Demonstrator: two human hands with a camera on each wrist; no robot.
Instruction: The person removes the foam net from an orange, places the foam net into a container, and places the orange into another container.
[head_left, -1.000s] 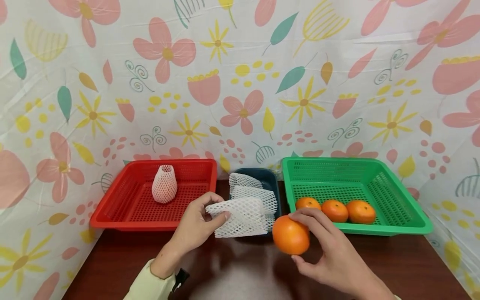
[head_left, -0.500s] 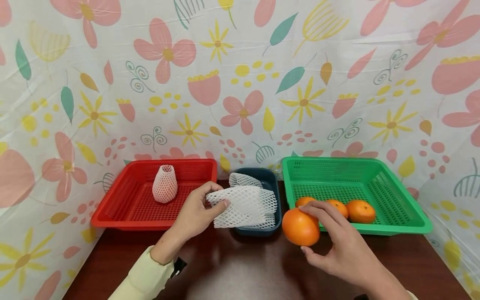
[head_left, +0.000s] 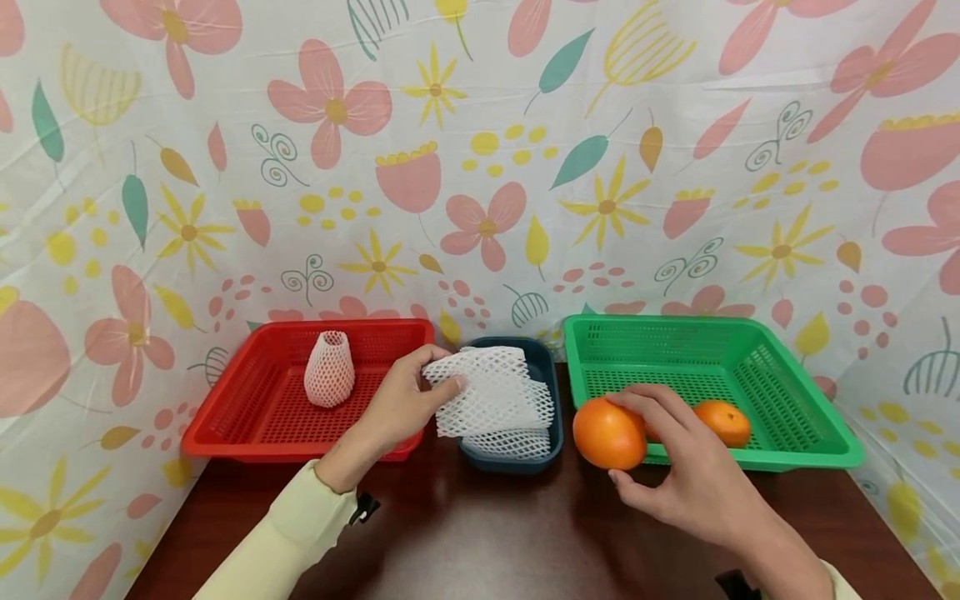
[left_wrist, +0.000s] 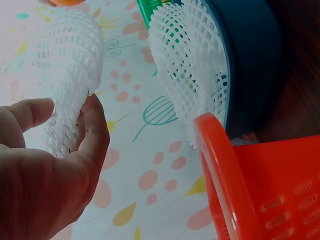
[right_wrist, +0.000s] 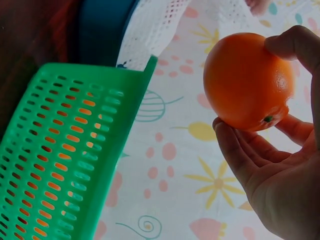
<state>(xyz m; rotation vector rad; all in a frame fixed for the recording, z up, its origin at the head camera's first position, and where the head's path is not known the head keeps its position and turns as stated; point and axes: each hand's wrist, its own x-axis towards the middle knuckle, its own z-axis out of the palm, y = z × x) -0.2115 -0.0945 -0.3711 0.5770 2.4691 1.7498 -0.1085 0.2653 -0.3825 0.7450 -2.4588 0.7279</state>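
Note:
My left hand (head_left: 397, 408) pinches a white foam fruit net (head_left: 480, 396) by one end, thumb on the near side. The flat net overlaps the dark blue tub (head_left: 512, 467), where more white nets (head_left: 513, 446) lie. In the left wrist view the held net (left_wrist: 75, 55) stands up from between thumb and fingers. My right hand (head_left: 697, 479) grips an orange (head_left: 609, 433) between thumb and fingertips, in front of the green basket (head_left: 795, 458). The right wrist view shows the orange's small green stem spot low on its side. Another orange (head_left: 723, 422) sits in that basket; others are mostly hidden behind my hand.
At the left stands a red basket (head_left: 292, 454) with a net-wrapped fruit (head_left: 330, 371) upright inside. The tub sits between the two baskets. Behind them hangs a flowered sheet (head_left: 480, 167); the dark brown table (head_left: 495, 542) runs along the front.
My left hand has moved away from me, taking the net farther over the tub. My right hand has moved right and farther away with the orange, toward the green basket.

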